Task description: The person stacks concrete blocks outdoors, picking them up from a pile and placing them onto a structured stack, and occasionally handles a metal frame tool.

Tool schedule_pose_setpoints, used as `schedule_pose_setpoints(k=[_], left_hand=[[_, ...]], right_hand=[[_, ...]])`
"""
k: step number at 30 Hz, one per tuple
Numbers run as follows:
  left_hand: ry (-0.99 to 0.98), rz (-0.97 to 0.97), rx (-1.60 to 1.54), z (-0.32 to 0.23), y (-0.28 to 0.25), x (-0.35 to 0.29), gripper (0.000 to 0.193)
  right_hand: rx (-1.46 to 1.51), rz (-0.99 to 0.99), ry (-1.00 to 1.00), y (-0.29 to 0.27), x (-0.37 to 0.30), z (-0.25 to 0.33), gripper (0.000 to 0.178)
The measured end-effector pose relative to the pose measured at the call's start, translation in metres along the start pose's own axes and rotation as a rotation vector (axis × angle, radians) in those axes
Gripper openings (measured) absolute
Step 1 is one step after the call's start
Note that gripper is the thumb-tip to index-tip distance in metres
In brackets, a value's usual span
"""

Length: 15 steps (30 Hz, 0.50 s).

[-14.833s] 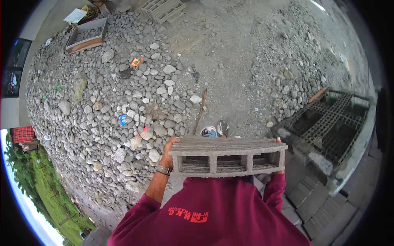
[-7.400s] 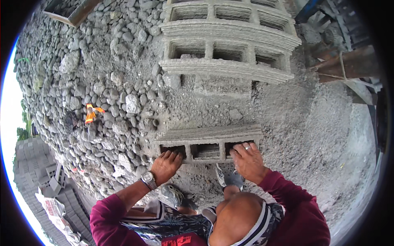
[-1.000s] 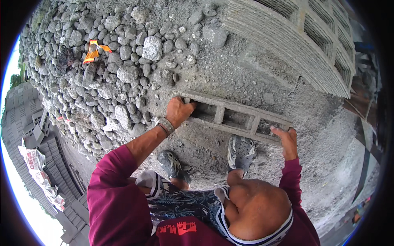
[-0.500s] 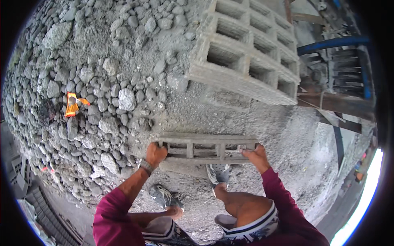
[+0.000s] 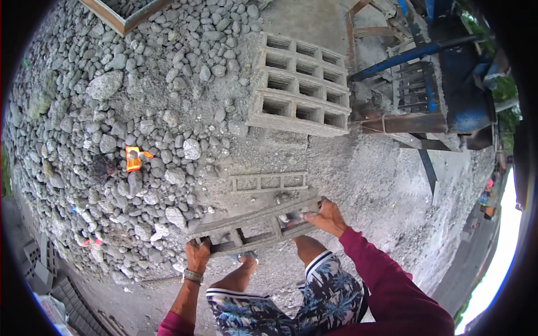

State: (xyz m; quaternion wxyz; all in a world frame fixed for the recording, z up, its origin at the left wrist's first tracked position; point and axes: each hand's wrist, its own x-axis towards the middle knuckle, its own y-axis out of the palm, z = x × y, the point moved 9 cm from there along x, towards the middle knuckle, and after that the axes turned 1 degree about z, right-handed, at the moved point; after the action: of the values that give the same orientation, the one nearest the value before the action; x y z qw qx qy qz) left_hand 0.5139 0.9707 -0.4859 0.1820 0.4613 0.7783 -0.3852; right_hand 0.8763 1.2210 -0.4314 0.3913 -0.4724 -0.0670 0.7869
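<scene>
Between my two hands is a grey concrete hollow block [image 5: 256,242] with three cells, held off the ground in front of my legs. My left hand [image 5: 198,256], with a band on the wrist, is closed round its left end. At the other end my right hand [image 5: 328,218] grips the block, thumb over the edge. The block slants, its right end farther from me. Just beyond it, a three-cell rectangular outline [image 5: 270,182] shows on the ground; whether it is a block or a print I cannot tell.
Several hollow blocks form a stack [image 5: 302,84] ahead. Loose stones [image 5: 106,143] cover the left, with an orange wrapper [image 5: 133,159] among them. A blue and rusty metal machine [image 5: 420,84] stands at the far right. Another framed box [image 5: 120,22] lies at the far left.
The hollow block has come nearer to me and tilted, its left end lower. The three-cell outline on the ground now shows. My view has shifted, so the stack appears smaller and farther.
</scene>
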Motion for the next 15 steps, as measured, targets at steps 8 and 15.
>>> schedule_pose_setpoints(k=[8,15], left_hand=[[0.034,-0.002,0.076,-0.030,-0.063,-0.053,0.025],[0.043,0.131,0.477,-0.112,-0.028,-0.021,0.027]], right_hand=[[-0.074,-0.095,0.003,0.002,-0.070,-0.011,0.061],[0.280,-0.238,0.104,-0.010,-0.086,-0.057,0.046]])
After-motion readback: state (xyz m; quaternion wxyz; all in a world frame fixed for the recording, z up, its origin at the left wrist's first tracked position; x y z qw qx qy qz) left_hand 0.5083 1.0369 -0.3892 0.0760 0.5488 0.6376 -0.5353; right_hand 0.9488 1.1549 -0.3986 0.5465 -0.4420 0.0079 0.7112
